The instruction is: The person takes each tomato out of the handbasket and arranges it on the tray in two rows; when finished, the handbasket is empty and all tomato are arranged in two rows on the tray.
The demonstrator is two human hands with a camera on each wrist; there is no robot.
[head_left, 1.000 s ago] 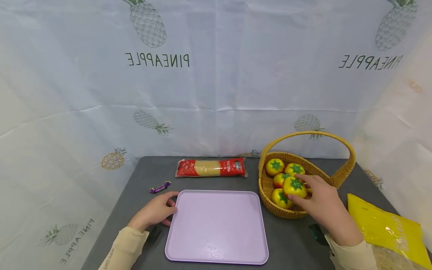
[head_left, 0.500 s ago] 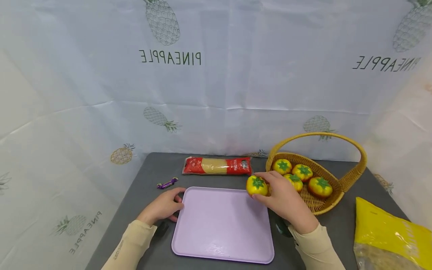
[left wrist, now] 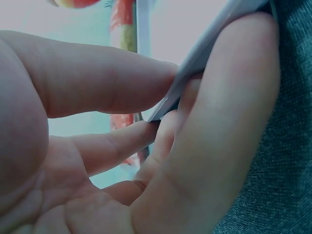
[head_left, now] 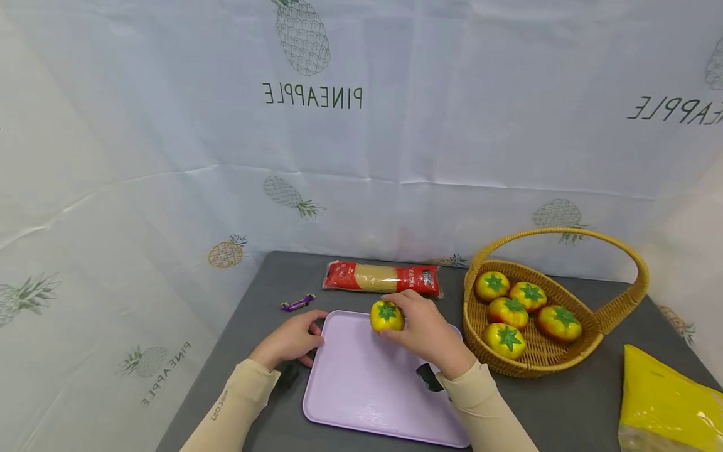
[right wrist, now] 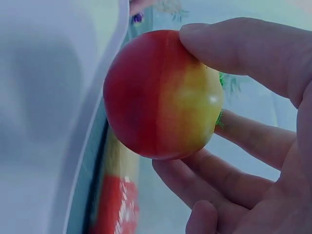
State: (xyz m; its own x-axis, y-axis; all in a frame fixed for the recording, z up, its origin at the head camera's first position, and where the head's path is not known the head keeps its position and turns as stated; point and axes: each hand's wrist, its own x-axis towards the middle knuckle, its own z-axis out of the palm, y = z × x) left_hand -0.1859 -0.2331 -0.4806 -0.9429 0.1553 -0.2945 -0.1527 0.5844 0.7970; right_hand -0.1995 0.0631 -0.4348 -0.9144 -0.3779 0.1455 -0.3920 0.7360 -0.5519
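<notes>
- Right hand [head_left: 426, 333], centre of the head view: fingers and thumb curled round a yellow-and-red toy tomato with a green star-shaped calyx [head_left: 386, 316]. The right wrist view shows the same tomato [right wrist: 163, 95] pinched between thumb above and fingers below, a red half and a yellow half visible.
- Tomato position: over the far edge of the flat lilac plastic tray [head_left: 361, 383], just in front of the red-ended packet of spaghetti [head_left: 382, 278]. Cannot tell whether it touches the tray surface or is held just above it.
- Left hand [head_left: 290, 339], left of centre: gripping the near-left rim of the tray. The left wrist view shows the tray edge [left wrist: 195, 63] pinched between thumb and fingers, steadying it on the grey desk [head_left: 565, 402].
- Woven wicker basket with an arched handle [head_left: 593, 320], right of centre: five like tomatoes lie inside, well apart from the held one.
- Step in hand, as judged: moving fruit from basket to tray, placing phase.
- Next move calls for: lowering the tomato onto a bare part of the tray, calyx up so it does not roll, then loosening the fingers; left hand keeping the tray steady.
- Also present: small purple wrapped sweet [head_left: 297, 303] beyond the left hand; yellow plastic bag [head_left: 666, 402], lower right corner.
</notes>
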